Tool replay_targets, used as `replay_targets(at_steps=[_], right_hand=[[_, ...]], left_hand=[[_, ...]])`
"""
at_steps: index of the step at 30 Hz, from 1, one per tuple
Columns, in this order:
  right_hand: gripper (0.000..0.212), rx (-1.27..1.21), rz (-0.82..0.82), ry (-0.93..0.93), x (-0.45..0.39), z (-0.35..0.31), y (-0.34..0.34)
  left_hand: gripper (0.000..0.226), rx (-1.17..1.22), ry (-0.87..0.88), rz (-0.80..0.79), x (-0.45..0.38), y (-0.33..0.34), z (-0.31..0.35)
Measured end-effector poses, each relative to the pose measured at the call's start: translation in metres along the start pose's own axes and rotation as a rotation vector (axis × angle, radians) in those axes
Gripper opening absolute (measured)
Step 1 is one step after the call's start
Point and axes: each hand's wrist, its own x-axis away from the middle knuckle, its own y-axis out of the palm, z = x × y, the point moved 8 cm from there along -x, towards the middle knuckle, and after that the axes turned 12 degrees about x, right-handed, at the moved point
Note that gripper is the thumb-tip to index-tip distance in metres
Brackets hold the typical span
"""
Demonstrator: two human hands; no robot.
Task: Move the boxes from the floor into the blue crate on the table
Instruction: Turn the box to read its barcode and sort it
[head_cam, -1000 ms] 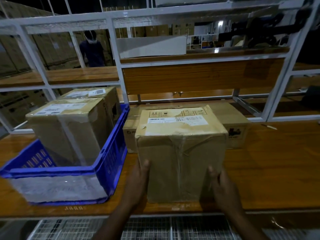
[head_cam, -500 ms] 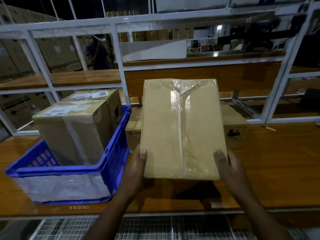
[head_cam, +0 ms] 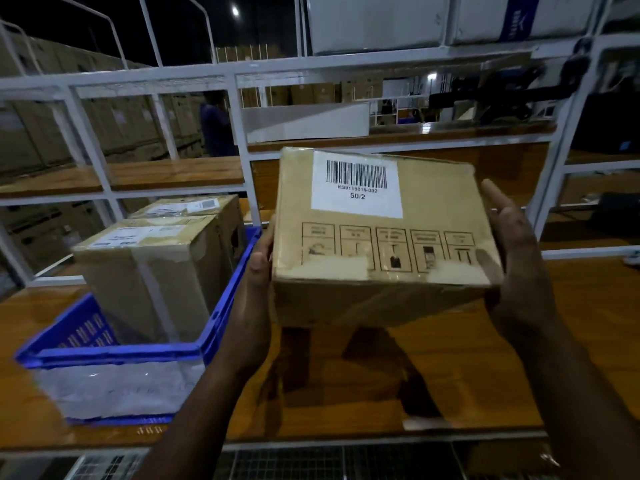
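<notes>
Cardboard box (head_cam: 381,244) held in the air above the wooden table (head_cam: 450,375) – pressed between left hand (head_cam: 252,306) and right hand (head_cam: 519,271), fingers straight, just right of the blue crate (head_cam: 114,355) – two boxes (head_cam: 156,271) already stood inside

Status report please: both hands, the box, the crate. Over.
Left hand and right hand press held box from both sides, above table. Blue crate at left holds two boxes; front space free.
</notes>
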Motion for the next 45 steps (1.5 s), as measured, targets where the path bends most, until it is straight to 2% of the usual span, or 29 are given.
replay_targets(at_steps=[3, 5, 9, 12, 16, 18, 20, 23, 25, 27, 29, 35, 41, 45], right_hand=[[0.041, -0.136, -0.038, 0.011, -0.003, 0.002, 0.005], [0.049, -0.183, -0.079, 0.06, -0.003, 0.009, 0.012], [0.055, 0.066, -0.109, 0.079, -0.003, 0.027, 0.024], [0.058, 0.22, -0.096, 0.077, -0.002, 0.043, 0.034], [0.072, 0.379, -0.145, 0.084, 0.003, 0.068, 0.046], [0.066, 0.411, -0.15, 0.059, 0.004, 0.073, 0.048], [0.054, 0.509, -0.134, 0.023, 0.003, 0.071, 0.047], [0.04, 0.834, -0.085, -0.148, 0.002, 0.05, 0.051], [0.043, 0.972, -0.073, -0.272, 0.007, 0.034, 0.062], [0.05, 1.028, -0.094, -0.343, 0.015, 0.025, 0.076], [0.052, 1.084, -0.098, -0.39, 0.022, 0.024, 0.085], [0.051, 1.079, -0.059, -0.428, 0.021, 0.026, 0.085], [0.067, 1.176, -0.186, -0.502, 0.028, 0.026, 0.088], [0.068, 1.149, -0.174, -0.497, 0.025, 0.027, 0.088]], left_hand=[[0.1, -0.022, -0.021, 0.038, 0.001, -0.001, -0.005], [0.099, -0.035, -0.047, 0.061, 0.005, -0.004, -0.011], [0.102, -0.014, -0.128, 0.114, 0.008, -0.014, -0.031], [0.09, -0.082, -0.161, 0.134, 0.008, -0.018, -0.048], [0.08, -0.208, -0.223, 0.181, 0.007, -0.029, -0.074], [0.075, -0.273, -0.233, 0.205, 0.002, -0.031, -0.077], [0.062, -0.363, -0.15, 0.237, -0.006, -0.028, -0.067], [0.055, -0.595, 0.133, 0.18, -0.018, -0.013, -0.035], [0.046, -0.801, 0.292, 0.076, -0.022, 0.004, -0.025], [0.039, -0.97, 0.375, -0.009, -0.022, 0.019, -0.027], [0.037, -1.038, 0.42, -0.021, -0.02, 0.022, -0.03], [0.033, -1.028, 0.548, 0.024, -0.019, 0.023, -0.029], [0.051, -1.086, 0.54, 0.002, -0.016, 0.022, -0.034], [0.045, -1.053, 0.556, 0.022, -0.02, 0.024, -0.032]])
